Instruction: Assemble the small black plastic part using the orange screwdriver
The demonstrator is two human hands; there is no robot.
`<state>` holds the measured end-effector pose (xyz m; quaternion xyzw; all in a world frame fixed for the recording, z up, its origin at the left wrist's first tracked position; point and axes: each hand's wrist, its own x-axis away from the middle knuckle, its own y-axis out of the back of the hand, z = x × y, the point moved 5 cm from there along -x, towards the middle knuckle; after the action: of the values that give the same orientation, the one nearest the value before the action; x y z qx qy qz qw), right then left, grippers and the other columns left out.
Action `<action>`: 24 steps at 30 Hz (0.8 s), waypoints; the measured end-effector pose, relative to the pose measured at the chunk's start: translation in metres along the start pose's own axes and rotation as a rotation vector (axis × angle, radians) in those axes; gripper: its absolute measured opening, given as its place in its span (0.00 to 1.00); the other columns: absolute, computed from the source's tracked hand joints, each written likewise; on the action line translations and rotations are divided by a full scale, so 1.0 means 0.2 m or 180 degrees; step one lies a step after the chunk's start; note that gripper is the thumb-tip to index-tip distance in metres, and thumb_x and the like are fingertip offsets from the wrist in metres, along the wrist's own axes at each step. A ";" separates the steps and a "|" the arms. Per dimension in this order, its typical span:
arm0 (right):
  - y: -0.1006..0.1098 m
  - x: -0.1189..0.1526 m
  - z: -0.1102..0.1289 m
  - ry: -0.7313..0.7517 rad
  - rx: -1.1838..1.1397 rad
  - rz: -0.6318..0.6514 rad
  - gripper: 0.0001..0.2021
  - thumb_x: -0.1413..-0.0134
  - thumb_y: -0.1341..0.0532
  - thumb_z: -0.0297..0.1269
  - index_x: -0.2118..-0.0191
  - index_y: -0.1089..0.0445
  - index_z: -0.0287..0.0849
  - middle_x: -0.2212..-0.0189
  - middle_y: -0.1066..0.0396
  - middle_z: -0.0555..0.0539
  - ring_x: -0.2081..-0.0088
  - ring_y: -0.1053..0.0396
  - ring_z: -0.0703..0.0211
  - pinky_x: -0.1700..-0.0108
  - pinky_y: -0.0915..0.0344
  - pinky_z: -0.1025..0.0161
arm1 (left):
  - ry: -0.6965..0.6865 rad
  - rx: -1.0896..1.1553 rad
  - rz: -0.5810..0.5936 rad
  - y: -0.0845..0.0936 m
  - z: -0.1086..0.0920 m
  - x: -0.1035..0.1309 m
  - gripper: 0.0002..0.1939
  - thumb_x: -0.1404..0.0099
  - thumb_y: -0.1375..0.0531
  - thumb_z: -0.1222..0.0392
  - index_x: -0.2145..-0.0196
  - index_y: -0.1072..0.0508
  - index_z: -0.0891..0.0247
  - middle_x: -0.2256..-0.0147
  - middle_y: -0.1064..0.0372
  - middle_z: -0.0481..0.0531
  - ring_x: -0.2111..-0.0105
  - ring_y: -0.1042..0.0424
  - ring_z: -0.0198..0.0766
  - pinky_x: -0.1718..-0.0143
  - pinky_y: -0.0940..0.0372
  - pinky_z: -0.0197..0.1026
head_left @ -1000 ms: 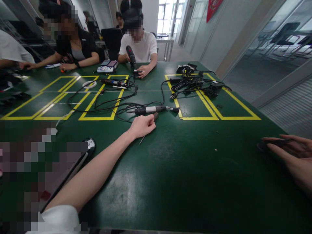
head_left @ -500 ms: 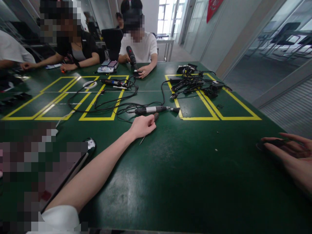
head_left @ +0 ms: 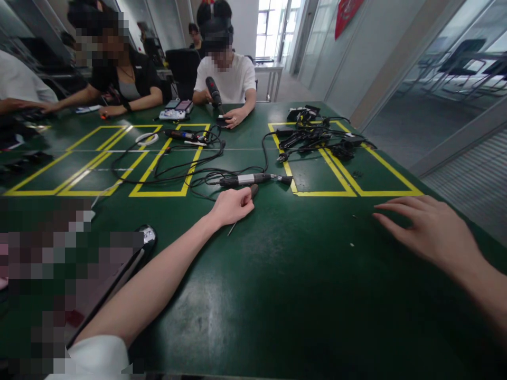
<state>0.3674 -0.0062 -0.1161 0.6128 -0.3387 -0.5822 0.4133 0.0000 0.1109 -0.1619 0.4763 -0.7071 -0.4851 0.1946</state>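
My left hand [head_left: 234,206] is closed around a screwdriver [head_left: 232,228] and rests on the green table. Its thin metal shaft points toward me, while the dark handle end sticks out past my fingers. Just beyond that hand lies a grey and black electric screwdriver [head_left: 249,180] with a cord, its black cone-shaped end to the right. Over the right side of the table, my right hand [head_left: 431,227] is held with thumb and fingers apart, and nothing shows between them. Two tiny bits [head_left: 351,244] lie on the tabletop to its left.
Tangled black cables and adapters [head_left: 312,132] lie on the yellow-taped table [head_left: 277,295] at the back right. Another corded tool [head_left: 184,135] lies at the back left. A dark tray-like object [head_left: 148,237] is at left. Opposite, a person [head_left: 224,79] holds a power screwdriver [head_left: 213,91].
My right hand has come in from the right edge, moving left. The dark object that was at its fingers no longer shows. My left hand has stayed in place with the screwdriver.
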 end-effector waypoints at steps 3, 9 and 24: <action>-0.02 -0.02 -0.01 -0.0076 0.0311 0.0086 0.24 0.44 0.49 0.57 0.67 0.24 0.43 0.64 0.22 0.35 0.58 0.26 0.36 0.60 0.29 0.44 | -0.0017 -0.0008 -0.0014 0.00 -0.01 0.00 0.08 0.38 0.43 0.59 0.75 0.35 0.60 0.78 0.35 0.45 0.77 0.38 0.35 0.72 0.51 0.38; -0.05 0.07 -0.16 -0.0688 -0.0134 0.0238 0.25 0.48 0.47 0.60 0.64 0.25 0.44 0.64 0.23 0.37 0.63 0.27 0.40 0.67 0.31 0.49 | -0.0012 0.0010 -0.0002 0.00 -0.01 0.00 0.08 0.39 0.43 0.60 0.75 0.36 0.60 0.78 0.35 0.45 0.77 0.38 0.35 0.71 0.51 0.38; -0.11 0.04 -0.16 -0.0378 -0.0073 0.0447 0.28 0.45 0.49 0.57 0.54 0.23 0.41 0.54 0.22 0.33 0.53 0.26 0.36 0.58 0.26 0.43 | 0.0034 0.0050 0.0002 0.01 0.00 0.00 0.08 0.39 0.43 0.60 0.75 0.37 0.60 0.78 0.36 0.45 0.77 0.39 0.34 0.71 0.52 0.38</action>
<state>0.3982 0.0008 -0.1404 0.5472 -0.3979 -0.5910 0.4393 -0.0002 0.1111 -0.1596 0.4802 -0.7100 -0.4769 0.1948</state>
